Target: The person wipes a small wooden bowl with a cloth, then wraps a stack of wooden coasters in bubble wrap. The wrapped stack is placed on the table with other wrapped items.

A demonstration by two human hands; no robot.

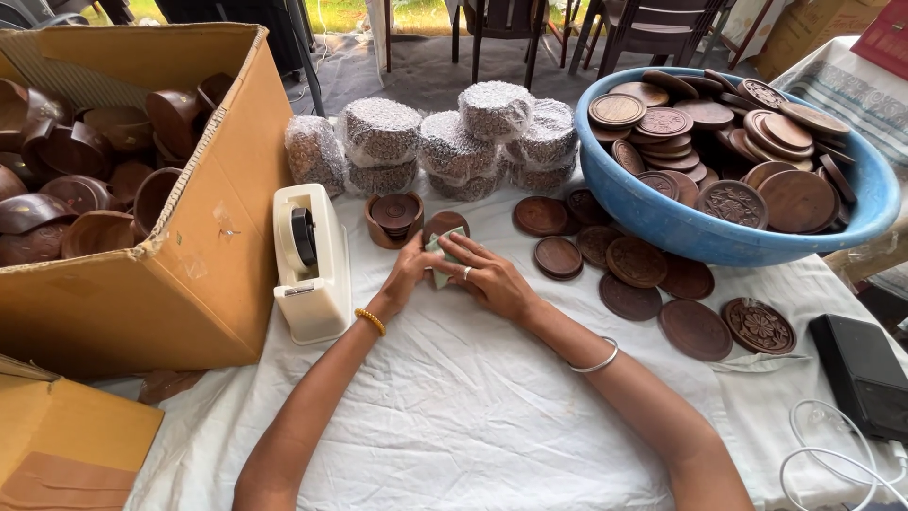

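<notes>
Both hands meet at the centre of the frame: the left hand (405,274) and right hand (487,279) pinch a pale green wrapping sheet (441,255) around a round wooden coaster (446,225) lying on the bench (454,407), which is draped in wrinkled white cloth. Just above stands a small round wooden holder (393,218); to the left, a cream tape dispenser (310,260). Flat carved wooden discs (634,270) lie scattered at right below a blue plastic basin (700,232) heaped with more. Bubble-wrapped bundles (445,142) line the top centre. A cardboard box (203,246) of smooth dark wooden bowls fills the upper left.
</notes>
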